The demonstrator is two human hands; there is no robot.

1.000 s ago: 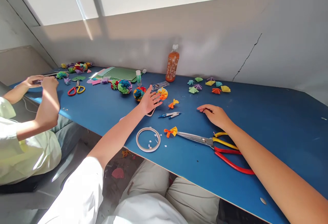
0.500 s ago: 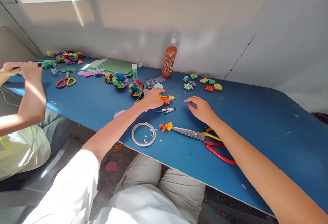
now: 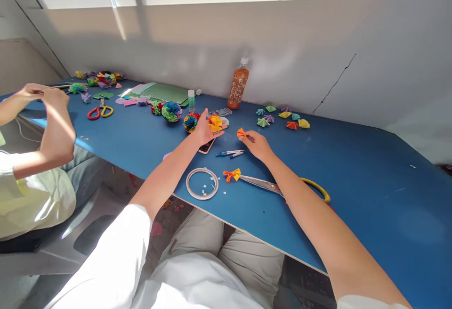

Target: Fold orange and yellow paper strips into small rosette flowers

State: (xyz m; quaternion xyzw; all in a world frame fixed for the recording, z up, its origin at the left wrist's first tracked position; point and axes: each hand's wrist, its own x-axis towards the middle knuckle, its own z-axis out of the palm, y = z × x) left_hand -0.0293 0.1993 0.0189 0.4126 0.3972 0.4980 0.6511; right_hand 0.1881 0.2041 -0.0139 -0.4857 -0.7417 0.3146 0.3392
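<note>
My left hand (image 3: 203, 132) holds a small cluster of orange and yellow folded paper (image 3: 214, 122) over a phone (image 3: 206, 146) on the blue table (image 3: 353, 167). My right hand (image 3: 257, 145) pinches an orange folded paper piece (image 3: 242, 133) a short way to the right of it. A blue and white pen (image 3: 230, 153) lies between my hands. Nearer to me are an orange and yellow paper bow (image 3: 231, 174) at the tips of large scissors (image 3: 268, 185), and a tape ring (image 3: 202, 183).
An orange drink bottle (image 3: 238, 85) stands by the wall, with a glue stick (image 3: 191, 100), green sheets (image 3: 165, 93) and paper balls (image 3: 171, 110) to its left. Several folded paper fans (image 3: 282, 117) lie at the right. Another person's hands (image 3: 45, 94) work at the far left near small scissors (image 3: 100, 111).
My left hand lifted the orange and yellow cluster off the table. My right hand moved left and picked up the orange folded piece.
</note>
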